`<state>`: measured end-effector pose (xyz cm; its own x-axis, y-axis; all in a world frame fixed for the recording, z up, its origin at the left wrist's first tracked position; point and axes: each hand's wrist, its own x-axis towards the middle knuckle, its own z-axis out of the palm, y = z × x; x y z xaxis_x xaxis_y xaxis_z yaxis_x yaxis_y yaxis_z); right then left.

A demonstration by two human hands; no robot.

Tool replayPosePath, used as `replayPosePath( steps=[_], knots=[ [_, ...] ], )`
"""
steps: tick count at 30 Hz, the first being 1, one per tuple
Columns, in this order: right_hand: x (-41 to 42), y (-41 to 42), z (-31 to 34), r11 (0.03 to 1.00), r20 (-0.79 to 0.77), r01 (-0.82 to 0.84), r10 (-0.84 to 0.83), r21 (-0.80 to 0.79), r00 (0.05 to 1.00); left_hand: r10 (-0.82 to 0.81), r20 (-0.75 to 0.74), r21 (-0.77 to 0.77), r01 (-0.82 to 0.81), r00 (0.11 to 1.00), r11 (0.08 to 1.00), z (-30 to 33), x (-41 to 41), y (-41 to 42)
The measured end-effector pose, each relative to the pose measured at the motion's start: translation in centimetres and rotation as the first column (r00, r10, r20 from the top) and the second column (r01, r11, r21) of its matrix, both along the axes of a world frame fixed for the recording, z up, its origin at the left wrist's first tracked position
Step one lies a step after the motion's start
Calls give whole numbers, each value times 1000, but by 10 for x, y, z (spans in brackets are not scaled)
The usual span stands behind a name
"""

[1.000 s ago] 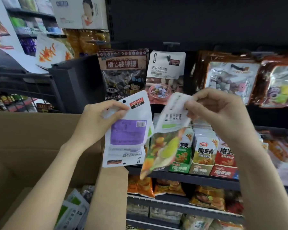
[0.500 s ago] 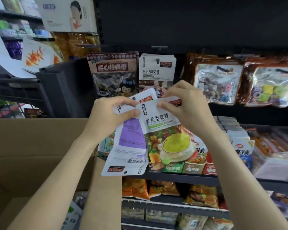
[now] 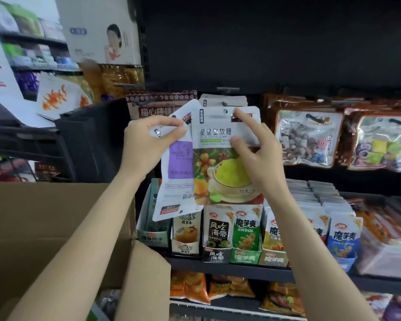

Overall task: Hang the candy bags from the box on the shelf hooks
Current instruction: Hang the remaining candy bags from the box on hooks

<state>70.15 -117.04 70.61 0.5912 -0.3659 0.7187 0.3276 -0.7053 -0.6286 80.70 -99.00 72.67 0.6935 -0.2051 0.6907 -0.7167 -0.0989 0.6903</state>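
Observation:
My left hand pinches the top of a white candy bag with a purple label, its back side facing me. My right hand holds a second candy bag, front facing me with a green bowl picture, by its upper right part between thumb and forefinger. That bag's top is raised in front of the white bags hanging on a shelf hook. The open cardboard box stands at lower left; a few bags show at its bottom.
Other hanging bags: brown lollipop bags to the left, clear candy bags to the right. Below them a shelf holds snack display cartons. A dark crate sits behind the box.
Both hands rose toward the hook. The right hand turned its bag front side to me and lifted it up level with the hanging white bags.

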Motion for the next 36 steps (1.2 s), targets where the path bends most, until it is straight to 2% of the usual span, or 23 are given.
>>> replayPosePath(
  steps=[4,10,15,25,31,33,36],
  knots=[
    [7,2,4,1000,-38,16,-17,-24,999,4,44,18,-4,999,1000,0,1,-1],
    [3,8,7,995,121,15,-3,-96,993,-13,80,-5,13,997,1000,-1,-4,-1],
    [15,-2,11,997,51,-39,36,60,998,-43,65,42,41,997,998,-2,-1,-8],
    [11,-8,13,999,-48,51,-50,13,998,-74,28,56,73,997,996,-5,1,-10],
    [41,-24,8,991,-79,112,-117,-69,990,-34,10,66,33,999,997,-16,7,10],
    [58,-32,5,965,-109,208,-227,-162,968,-56,-52,57,59,997,997,-22,7,24],
    [78,-35,0,860,-161,357,-436,-365,886,-98,-114,21,101,989,995,-30,8,48]
  ],
)
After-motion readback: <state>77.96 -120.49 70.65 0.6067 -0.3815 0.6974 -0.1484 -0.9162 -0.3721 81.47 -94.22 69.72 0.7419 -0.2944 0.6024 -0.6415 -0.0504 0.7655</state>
